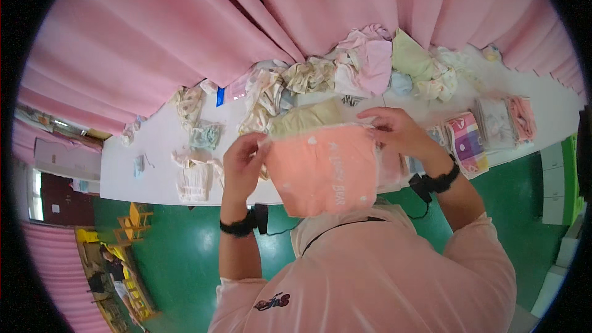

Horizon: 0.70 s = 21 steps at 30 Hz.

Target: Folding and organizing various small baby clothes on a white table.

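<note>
- Far left, the smooth white table [161, 139] has a gathered white garment [193, 186] on it, all little puckers, with a crinkly pale-blue bundle [205, 137] just behind.
- The person's left hand [242, 159] is mostly curled, thumb and fingers pinching one upper corner of the coral cloth.
- That coral cloth [320, 169] is a flattish, roughly four-sided piece with pale printing, spread between both hands over the table's near edge. Beyond it there's a wrinkled olive cloth [308, 117].
- Further back, a slouchy heap of pink fabric [373, 68].
- Right hand [399, 131]: partly curled, thumb and fingers nipping the other upper corner.
- Far right, neat squared-off stacks: a checked purple-and-orange cloth [467, 140], then folded pink fabric [524, 118].
</note>
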Each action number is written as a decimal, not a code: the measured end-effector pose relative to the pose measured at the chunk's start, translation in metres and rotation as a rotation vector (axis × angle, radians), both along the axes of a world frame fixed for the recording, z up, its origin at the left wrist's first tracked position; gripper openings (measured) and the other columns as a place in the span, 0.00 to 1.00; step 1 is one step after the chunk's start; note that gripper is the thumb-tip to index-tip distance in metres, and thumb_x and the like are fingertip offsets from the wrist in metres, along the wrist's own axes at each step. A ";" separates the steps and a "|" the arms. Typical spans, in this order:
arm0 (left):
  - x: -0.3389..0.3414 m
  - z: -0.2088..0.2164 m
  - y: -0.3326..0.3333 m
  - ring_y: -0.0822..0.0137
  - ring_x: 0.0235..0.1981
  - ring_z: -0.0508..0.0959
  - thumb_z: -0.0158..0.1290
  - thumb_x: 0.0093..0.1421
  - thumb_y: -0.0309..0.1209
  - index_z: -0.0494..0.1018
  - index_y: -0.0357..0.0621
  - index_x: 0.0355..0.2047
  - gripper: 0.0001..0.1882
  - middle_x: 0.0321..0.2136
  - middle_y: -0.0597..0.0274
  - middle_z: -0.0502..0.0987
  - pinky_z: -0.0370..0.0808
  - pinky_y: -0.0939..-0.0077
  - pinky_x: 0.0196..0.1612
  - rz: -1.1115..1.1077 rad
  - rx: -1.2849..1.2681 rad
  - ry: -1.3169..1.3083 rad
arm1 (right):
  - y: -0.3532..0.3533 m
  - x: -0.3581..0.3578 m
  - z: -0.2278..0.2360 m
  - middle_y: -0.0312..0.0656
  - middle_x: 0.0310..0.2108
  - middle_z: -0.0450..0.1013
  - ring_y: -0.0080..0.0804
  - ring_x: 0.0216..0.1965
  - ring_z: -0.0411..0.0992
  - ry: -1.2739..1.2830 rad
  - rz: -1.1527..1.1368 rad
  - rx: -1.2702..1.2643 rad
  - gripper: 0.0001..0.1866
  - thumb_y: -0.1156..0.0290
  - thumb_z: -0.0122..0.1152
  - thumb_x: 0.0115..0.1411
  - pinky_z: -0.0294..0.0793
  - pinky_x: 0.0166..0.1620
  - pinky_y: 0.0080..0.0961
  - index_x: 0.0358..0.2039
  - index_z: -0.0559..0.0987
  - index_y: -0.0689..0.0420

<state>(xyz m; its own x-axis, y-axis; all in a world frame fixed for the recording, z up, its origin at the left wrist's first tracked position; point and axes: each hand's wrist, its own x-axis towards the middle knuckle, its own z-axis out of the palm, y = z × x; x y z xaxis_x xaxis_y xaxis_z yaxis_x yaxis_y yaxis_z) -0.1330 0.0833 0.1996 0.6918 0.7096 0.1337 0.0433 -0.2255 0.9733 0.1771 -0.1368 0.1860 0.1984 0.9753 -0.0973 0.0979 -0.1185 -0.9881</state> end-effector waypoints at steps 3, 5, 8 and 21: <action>0.024 -0.068 0.050 0.74 0.34 0.79 0.58 0.64 0.20 0.69 0.35 0.54 0.19 0.34 0.61 0.79 0.76 0.80 0.37 0.021 -0.065 0.040 | 0.043 -0.002 -0.052 0.35 0.29 0.76 0.20 0.30 0.73 0.090 -0.072 -0.125 0.22 0.76 0.62 0.62 0.73 0.33 0.20 0.57 0.73 0.61; 0.017 -0.145 0.078 0.74 0.34 0.78 0.59 0.63 0.20 0.65 0.36 0.58 0.25 0.33 0.61 0.79 0.76 0.79 0.37 0.064 -0.123 0.107 | 0.077 0.001 -0.108 0.42 0.31 0.78 0.30 0.31 0.76 -0.130 -0.081 -0.122 0.23 0.75 0.64 0.60 0.75 0.35 0.26 0.56 0.74 0.60; -0.004 -0.218 0.093 0.70 0.35 0.79 0.60 0.62 0.23 0.56 0.36 0.64 0.33 0.35 0.57 0.79 0.78 0.76 0.37 0.121 -0.053 0.244 | 0.101 -0.008 -0.161 0.51 0.36 0.79 0.45 0.35 0.78 -0.401 -0.110 -0.124 0.23 0.73 0.65 0.58 0.77 0.40 0.36 0.54 0.74 0.59; -0.051 -0.186 -0.014 0.52 0.47 0.77 0.60 0.55 0.24 0.66 0.37 0.57 0.29 0.47 0.44 0.75 0.78 0.61 0.49 0.020 0.300 0.533 | 0.018 -0.061 -0.141 0.45 0.46 0.73 0.46 0.49 0.70 -0.912 0.326 0.157 0.18 0.68 0.67 0.50 0.70 0.54 0.44 0.42 0.78 0.57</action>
